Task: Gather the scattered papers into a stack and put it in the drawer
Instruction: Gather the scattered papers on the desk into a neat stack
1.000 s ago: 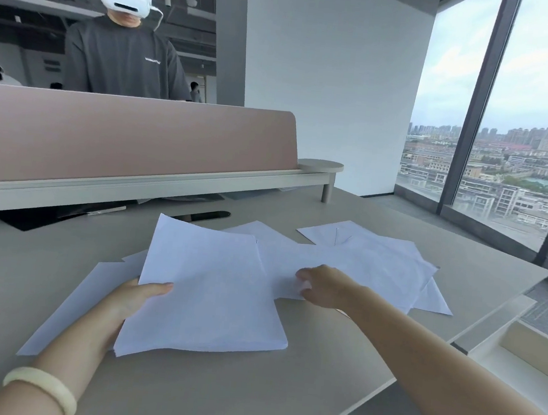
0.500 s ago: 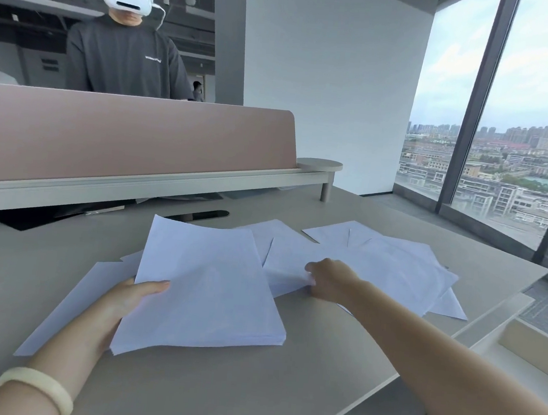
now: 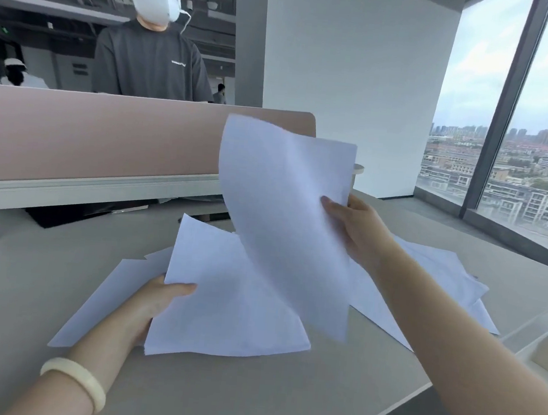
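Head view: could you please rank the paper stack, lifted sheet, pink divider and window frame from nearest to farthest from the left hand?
1. Paper stack, held by the left hand.
2. Lifted sheet, above right.
3. Pink divider, behind desk.
4. Window frame, far right.

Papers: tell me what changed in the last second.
The right hand, which lay on the loose sheets on the desk, now grips a sheet and has lifted it up and leftward, over the stack. The left hand still holds the stack's left edge; the stack and the other loose sheets lie about where they were.
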The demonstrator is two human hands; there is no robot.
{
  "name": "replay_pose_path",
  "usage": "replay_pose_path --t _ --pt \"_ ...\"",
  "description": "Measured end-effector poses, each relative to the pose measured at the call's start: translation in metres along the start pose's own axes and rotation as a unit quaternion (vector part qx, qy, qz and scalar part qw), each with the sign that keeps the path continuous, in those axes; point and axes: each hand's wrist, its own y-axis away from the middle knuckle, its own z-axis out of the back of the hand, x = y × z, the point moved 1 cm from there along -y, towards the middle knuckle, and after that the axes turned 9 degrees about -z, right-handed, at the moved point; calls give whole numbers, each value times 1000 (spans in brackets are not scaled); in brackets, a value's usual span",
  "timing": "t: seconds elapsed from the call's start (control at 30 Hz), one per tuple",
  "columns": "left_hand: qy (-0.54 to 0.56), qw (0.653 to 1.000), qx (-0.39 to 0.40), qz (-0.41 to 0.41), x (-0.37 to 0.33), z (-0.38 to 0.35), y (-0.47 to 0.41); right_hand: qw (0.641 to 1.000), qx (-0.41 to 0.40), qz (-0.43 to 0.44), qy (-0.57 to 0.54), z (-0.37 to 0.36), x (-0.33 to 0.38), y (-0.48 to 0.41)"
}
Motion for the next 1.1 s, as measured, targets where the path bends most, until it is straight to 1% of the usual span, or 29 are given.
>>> replay_pose_path --t 0.03,0.07,0.1,0.17,0.23,0.27,0.33,0.43,0.47,0.53,0.63,0.77,0.8,0.83,0.87,0.93,0.97,1.03,1.1 --pt "0 1000 -7 0 0 0 1 1000 -7 -1 -18 -1 0 -5" --pt "-5 1000 -13 -3 0 -1 1 999 -31 -6 -9 -2 -5 -11" --pt "-10 1000 -19 -6 -2 -2 2 997 -73 -13 35 -2 -14 -16" --pt "-11 1000 -22 -11 -2 -2 1 975 -147 -27 163 2 -42 -30" --pt "-13 999 -35 1 -5 -5 4 948 -171 -55 263 5 -71 -38" --pt "-22 999 -41 -6 -6 -5 4 935 -179 -67 298 8 -84 -44" --pt "-34 997 -66 -11 -9 -5 5 915 -186 -81 349 7 -103 -54" --pt "-9 997 -58 46 -9 -4 6 893 -183 -80 403 -9 -110 -59" --pt "-10 997 -48 51 -5 -1 2 889 -177 -75 416 -14 -112 -61" --pt "-32 998 -39 39 -5 -2 0 882 -167 -68 435 -24 -113 -65" --pt "-42 999 -22 -8 -6 -2 2 881 -163 -59 441 -33 -115 -68" --pt "-36 999 -5 -14 -3 1 1 870 -159 -32 465 -25 -113 -65" --pt "-38 999 -6 -16 -1 2 0 859 -170 -22 482 -18 -111 -63" --pt "-42 999 -10 -14 0 3 -2 837 -183 -17 515 -9 -108 -59" --pt "-42 999 -20 -12 2 4 -4 805 -196 -23 560 2 -104 -55" --pt "-45 998 -36 -11 4 6 -9 741 -216 -74 631 29 -95 -43" --pt "-47 998 -41 -10 5 7 -10 723 -218 -110 646 41 -90 -35" --pt "-59 997 -51 -10 6 7 -12 705 -206 -184 653 68 -86 -26" --pt "-59 997 -56 -13 8 5 -15 698 -169 -242 652 87 -84 -21"
